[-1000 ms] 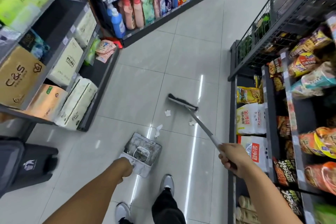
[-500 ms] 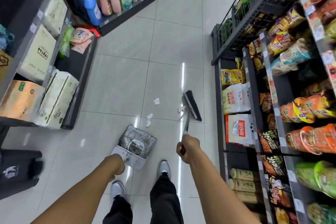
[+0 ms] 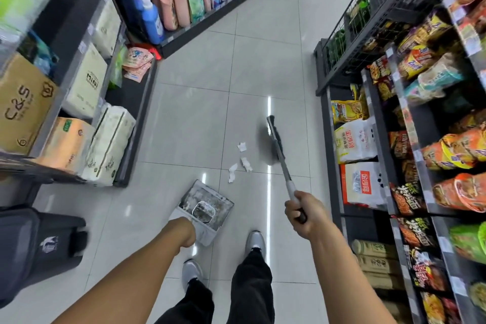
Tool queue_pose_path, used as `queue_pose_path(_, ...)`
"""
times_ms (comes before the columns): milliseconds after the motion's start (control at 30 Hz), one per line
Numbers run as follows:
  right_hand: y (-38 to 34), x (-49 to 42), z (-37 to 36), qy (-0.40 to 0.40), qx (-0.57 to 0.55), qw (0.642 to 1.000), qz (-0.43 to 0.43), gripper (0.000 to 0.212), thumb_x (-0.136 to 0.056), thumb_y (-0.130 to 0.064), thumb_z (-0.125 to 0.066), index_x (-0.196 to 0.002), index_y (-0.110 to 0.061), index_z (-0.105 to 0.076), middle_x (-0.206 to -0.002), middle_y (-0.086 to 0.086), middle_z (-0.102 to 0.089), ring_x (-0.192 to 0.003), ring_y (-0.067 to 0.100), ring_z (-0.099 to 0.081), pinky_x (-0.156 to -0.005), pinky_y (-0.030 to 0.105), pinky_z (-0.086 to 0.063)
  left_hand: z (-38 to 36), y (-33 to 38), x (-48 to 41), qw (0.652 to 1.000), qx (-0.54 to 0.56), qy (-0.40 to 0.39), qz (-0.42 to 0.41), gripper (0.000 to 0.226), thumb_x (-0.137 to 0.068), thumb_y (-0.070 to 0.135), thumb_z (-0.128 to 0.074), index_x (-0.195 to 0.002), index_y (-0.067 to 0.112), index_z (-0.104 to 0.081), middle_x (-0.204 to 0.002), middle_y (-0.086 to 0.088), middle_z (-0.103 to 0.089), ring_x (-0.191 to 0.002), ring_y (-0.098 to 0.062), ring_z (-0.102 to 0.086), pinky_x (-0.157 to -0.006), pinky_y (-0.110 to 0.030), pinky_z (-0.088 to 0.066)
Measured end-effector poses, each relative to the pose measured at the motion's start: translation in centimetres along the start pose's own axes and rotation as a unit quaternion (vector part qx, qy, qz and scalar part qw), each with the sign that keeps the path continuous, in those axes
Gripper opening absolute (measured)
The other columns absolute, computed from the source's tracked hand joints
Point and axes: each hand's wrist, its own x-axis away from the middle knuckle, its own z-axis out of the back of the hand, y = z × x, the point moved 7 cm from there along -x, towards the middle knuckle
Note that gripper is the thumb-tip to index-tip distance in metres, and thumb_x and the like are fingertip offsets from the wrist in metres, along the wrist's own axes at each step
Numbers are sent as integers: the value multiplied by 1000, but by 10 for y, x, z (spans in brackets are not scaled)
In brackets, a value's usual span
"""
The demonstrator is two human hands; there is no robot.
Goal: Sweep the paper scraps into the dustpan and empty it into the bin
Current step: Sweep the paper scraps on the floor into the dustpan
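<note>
Head view, left to right: dark grey plastic bin far left, left hand gripping the battered grey metal dustpan, three white paper scraps just ahead, right hand wrapped round the black broom handle. Scraps look featherlight, so I'd use short, gentle strokes.

Paper scraps lie on the floor between dustpan and broom head; bin far left.

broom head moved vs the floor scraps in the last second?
Yes. The broom head swung from beyond the paper scraps to their right, nearer the snack shelf.
</note>
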Motion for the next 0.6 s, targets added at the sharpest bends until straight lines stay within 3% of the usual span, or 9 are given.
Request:
queue_pose_path(100, 34, -5, -24, 23, 51, 998, -8, 14, -94, -4, -32, -88, -14, -40, -57, 0, -24, -35, 10, -22, -32, 14, -21, -2, -1, -1, 1000, 14, 19, 10, 54, -96, 14, -45, -149, 14, -35, -141, -8, -49, -115, -18, -63, -88, -20, -51)
queue_pose_path(200, 51, -2, -30, -22, -52, 996, -62, 21, -98, -10, -35, -115, -12, -47, -56, -2, -25, -33, 8, -26, -28, 15, -23, -4, 3, -3, 998, 27, 36, 33, 48, -95, 13, -48, -142, 6, -43, -136, -7, -55, -118, -16, -61, -97, -23, -49)
queue_pose_path(367, -13, 8, -2, -53, -67, 995, -45, 14, -99, -14, -41, -113, -12, -40, -53, -1, -29, -32, 7, -29, -25, 15, -23, -4, 26, -9, 998, 33, 40, 33, 44, -94, 16, -49, -137, 6, -47, -138, -3, -54, -125, -12, -55, -102, -19, -43)
queue_pose_path(500, -85, -7, 0, -22, 100, 995, 8, 15, -98, -15, -40, -108, -8, -49, -58, 2, -35, -35, 8, -30, -28, 16, -24, -4, 50, -20, 998, 52, 25, 35, 48, -93, 12, -50, -141, 10, -46, -139, -7, -53, -125, -17, -56, -101, -23, -45)
queue_pose_path(600, -126, -35, -17, 10, 272, 960, 63, 14, -96, -13, -41, -95, -4, -52, -63, 8, -38, -45, 14, -30, -36, 21, -24, -5, 73, -26, 997, 63, 26, 41, 47, -94, 14, -50, -140, 5, -47, -138, -8, -55, -124, -22, -57, -99, -27, -48)
